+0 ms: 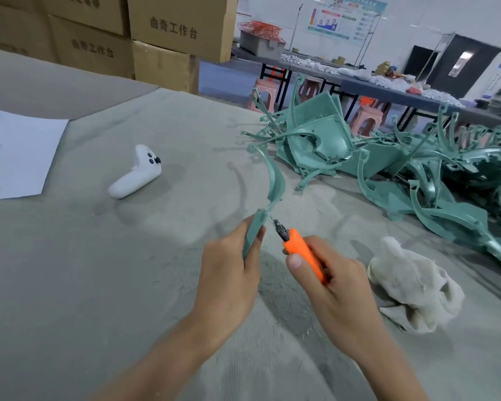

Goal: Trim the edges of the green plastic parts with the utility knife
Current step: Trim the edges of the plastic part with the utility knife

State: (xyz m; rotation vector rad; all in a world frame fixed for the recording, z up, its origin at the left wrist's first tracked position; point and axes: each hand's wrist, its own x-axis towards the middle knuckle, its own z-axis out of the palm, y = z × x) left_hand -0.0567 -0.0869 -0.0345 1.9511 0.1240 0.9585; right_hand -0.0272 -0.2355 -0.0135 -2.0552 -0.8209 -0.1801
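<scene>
A grey cloth-covered table point(128, 270) is seen, with stacked cardboard boxes point(162, 33) behind its far edge. A tangled pile of green plastic parts point(402, 169), too many to count, is heaped on the table's right side. One curved green part point(274, 183) is held raised above the table; its lower end is pinched in the closed left hand point(229, 273). The right hand point(336, 279) is wrapped tightly around one orange utility knife point(304, 253), whose blade tip is set against the part just above the left fingers. One crumpled rag point(417, 287) lies just beside the right hand. One sheet of paper point(18, 157) and one white controller point(136, 175) lie well apart to the left.
</scene>
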